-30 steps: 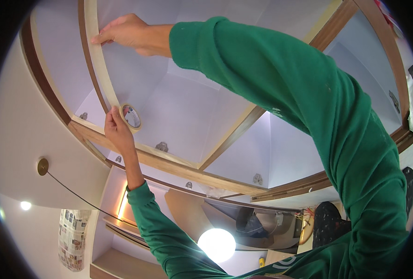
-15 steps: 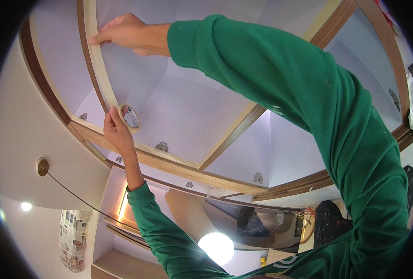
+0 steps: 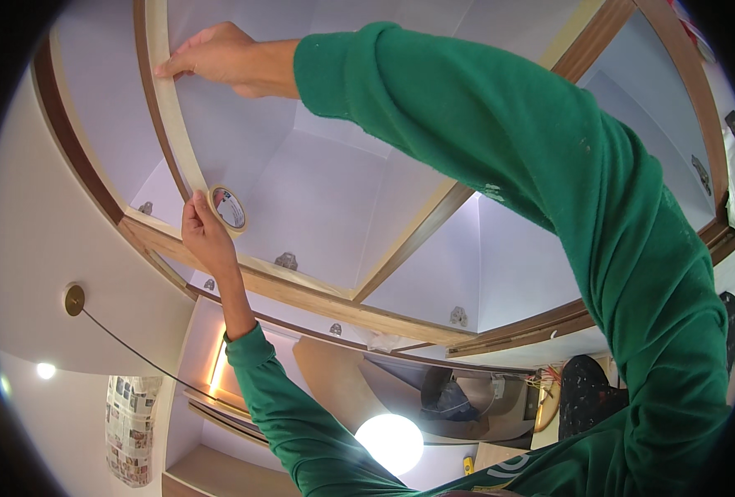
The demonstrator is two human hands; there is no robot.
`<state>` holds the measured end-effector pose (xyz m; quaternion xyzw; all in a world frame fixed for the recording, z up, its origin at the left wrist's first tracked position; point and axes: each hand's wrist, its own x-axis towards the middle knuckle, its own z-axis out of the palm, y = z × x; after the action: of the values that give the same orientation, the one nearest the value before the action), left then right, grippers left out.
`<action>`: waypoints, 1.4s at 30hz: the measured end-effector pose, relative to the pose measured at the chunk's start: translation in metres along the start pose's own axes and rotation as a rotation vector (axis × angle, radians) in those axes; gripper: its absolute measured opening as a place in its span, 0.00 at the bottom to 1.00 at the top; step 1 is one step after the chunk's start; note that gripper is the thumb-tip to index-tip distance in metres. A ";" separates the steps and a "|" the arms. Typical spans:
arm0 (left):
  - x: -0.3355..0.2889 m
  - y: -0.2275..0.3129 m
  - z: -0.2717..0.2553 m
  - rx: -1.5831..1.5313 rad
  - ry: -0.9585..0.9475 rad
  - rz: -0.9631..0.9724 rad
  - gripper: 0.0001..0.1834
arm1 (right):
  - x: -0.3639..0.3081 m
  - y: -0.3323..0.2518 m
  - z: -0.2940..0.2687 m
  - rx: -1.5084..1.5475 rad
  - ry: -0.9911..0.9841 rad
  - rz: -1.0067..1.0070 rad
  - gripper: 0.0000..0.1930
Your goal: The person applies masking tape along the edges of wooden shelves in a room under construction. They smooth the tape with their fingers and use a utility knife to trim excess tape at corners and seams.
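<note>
A roll of masking tape (image 3: 236,225) hangs beside the fingers of my left hand (image 3: 206,236). This hand is closed, its thumb and forefinger pinching the tape where it leaves the roll. A pale strip of tape (image 3: 170,116) runs up from there along the edge of a brown wooden divider (image 3: 149,91) of an open cabinet. Farther up, my right hand (image 3: 222,60) reaches across from the right, closed, with thumb and fingertips pressed on the strip at the divider's edge. Its other fingers are curled and partly hidden.
Pale cabinet compartments (image 3: 309,195) with metal hinges (image 3: 286,261) surround my hands. A wooden rail (image 3: 326,305) crosses below them. A ceiling fixture (image 3: 75,299) with a dark cord is at the left, a bright round lamp (image 3: 390,443) lower down, and a paper-wrapped object (image 3: 131,431) hangs nearby.
Both hands keep their grip and show only a very slight shift leftward, along with a small drift of the whole view. The tape strip looks the same.
</note>
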<state>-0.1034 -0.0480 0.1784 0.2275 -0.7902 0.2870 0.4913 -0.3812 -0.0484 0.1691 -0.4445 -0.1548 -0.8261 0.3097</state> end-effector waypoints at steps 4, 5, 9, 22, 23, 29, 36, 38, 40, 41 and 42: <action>-0.003 -0.004 -0.001 0.042 -0.011 0.004 0.21 | 0.002 0.003 -0.001 -0.023 -0.011 -0.007 0.17; -0.003 -0.003 0.000 0.043 -0.013 0.022 0.20 | 0.002 0.003 -0.003 -0.028 -0.011 -0.012 0.17; -0.007 0.003 0.006 0.025 -0.001 0.005 0.20 | 0.005 0.001 -0.005 -0.055 -0.038 -0.027 0.18; -0.007 -0.002 0.000 0.078 0.003 0.008 0.21 | 0.003 0.008 -0.002 -0.022 -0.027 -0.002 0.17; -0.006 0.003 0.002 0.072 0.007 0.008 0.21 | 0.003 0.005 -0.002 -0.030 -0.022 -0.003 0.18; -0.006 0.002 0.004 0.069 0.020 -0.016 0.21 | -0.002 0.002 0.001 -0.029 -0.008 0.001 0.18; -0.004 0.001 0.003 0.047 0.002 0.014 0.21 | 0.000 -0.004 -0.002 -0.037 -0.034 -0.018 0.17; -0.006 0.001 0.003 0.060 -0.001 0.003 0.21 | 0.000 -0.003 -0.003 -0.044 -0.038 -0.010 0.17; -0.011 0.001 0.002 0.087 0.004 -0.010 0.21 | -0.002 0.003 -0.002 -0.053 -0.038 0.007 0.18; -0.010 0.004 0.004 0.094 0.007 -0.011 0.21 | -0.002 0.001 -0.002 -0.066 -0.034 0.007 0.18; -0.010 0.003 0.004 0.087 0.009 -0.013 0.21 | -0.003 0.000 -0.003 -0.077 -0.029 0.008 0.18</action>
<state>-0.1042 -0.0476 0.1674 0.2524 -0.7734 0.3189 0.4863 -0.3815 -0.0488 0.1652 -0.4689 -0.1254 -0.8237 0.2932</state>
